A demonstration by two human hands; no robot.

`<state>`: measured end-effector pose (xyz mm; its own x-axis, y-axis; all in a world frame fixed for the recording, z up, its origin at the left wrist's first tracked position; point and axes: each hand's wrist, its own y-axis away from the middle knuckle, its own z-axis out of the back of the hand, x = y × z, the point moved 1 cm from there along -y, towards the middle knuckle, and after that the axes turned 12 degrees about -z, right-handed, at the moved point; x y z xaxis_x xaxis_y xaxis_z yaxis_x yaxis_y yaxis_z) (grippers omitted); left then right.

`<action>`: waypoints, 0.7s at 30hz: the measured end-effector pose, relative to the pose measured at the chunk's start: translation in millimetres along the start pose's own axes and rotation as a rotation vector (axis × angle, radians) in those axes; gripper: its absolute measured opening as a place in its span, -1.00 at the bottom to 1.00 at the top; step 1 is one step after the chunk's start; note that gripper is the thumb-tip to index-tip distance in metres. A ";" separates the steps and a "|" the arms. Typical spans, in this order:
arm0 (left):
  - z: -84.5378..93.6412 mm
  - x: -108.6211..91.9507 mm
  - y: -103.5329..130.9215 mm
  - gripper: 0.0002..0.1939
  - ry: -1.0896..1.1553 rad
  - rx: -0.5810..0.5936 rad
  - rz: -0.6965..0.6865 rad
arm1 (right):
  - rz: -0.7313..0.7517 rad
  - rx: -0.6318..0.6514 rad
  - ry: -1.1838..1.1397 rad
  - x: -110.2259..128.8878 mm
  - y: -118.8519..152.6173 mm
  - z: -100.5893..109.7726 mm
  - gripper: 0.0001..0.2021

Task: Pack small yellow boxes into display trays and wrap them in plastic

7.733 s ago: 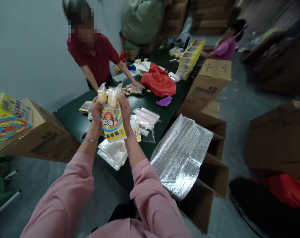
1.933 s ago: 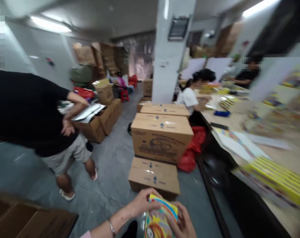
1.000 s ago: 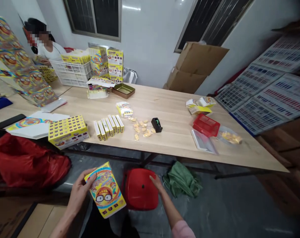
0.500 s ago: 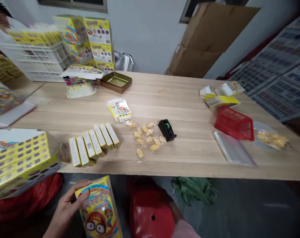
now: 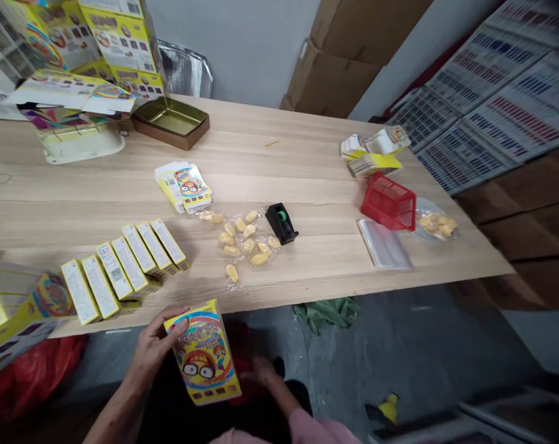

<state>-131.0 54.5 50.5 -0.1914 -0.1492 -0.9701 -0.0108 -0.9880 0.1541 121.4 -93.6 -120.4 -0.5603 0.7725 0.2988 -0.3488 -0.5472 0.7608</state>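
My left hand [image 5: 155, 345] grips a yellow cartoon-printed box [image 5: 206, 357] by its upper left corner, thumb on the front, just below the table's front edge. Low beside the red stool [image 5: 237, 345], my right hand [image 5: 263, 371] is dark and blurred; whether its fingers grip the stool does not show. On the table [image 5: 316, 185] above the held box stand several narrow yellow-and-white boxes [image 5: 130, 264] in a slanted row. Several clear-wrapped yellow pieces [image 5: 249, 231] lie loose to their right, next to a black tape dispenser [image 5: 281, 223].
Flat cartoon boxes [image 5: 191, 188] lie behind the wrapped pieces. A red basket [image 5: 390, 203], clear plastic bags [image 5: 384, 245] and a plate of wrapped pieces [image 5: 439, 223] sit at the right. A brown tray [image 5: 187, 139] is at the back; a green cloth [image 5: 328, 313] lies under the table.
My view has swung right and closer over the seat. The yellow box stays in my left hand, now shown nearly whole. My right hand remains by the stool, which is mostly hidden now.
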 end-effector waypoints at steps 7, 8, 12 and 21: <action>-4.5 5.2 -26.5 -0.46 0.102 0.136 0.083 | 0.673 -0.714 0.019 113.7 -16.4 148.1 -0.52; -9.7 11.0 -29.9 -0.46 0.108 0.134 0.077 | 0.718 -0.777 0.079 127.6 -32.2 165.1 -0.41; -28.2 36.2 -42.2 -0.46 0.102 0.038 0.042 | 0.724 -0.786 0.274 153.0 -92.0 190.6 -0.18; -31.2 48.6 -40.4 -0.43 0.038 -0.066 0.016 | 0.793 -0.749 0.261 94.3 -67.3 192.3 -0.54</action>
<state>-109.2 86.0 -8.7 -0.1540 -0.1652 -0.9741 0.0568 -0.9858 0.1582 236.5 78.0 -32.6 -0.9342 0.0767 0.3485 -0.1384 -0.9781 -0.1556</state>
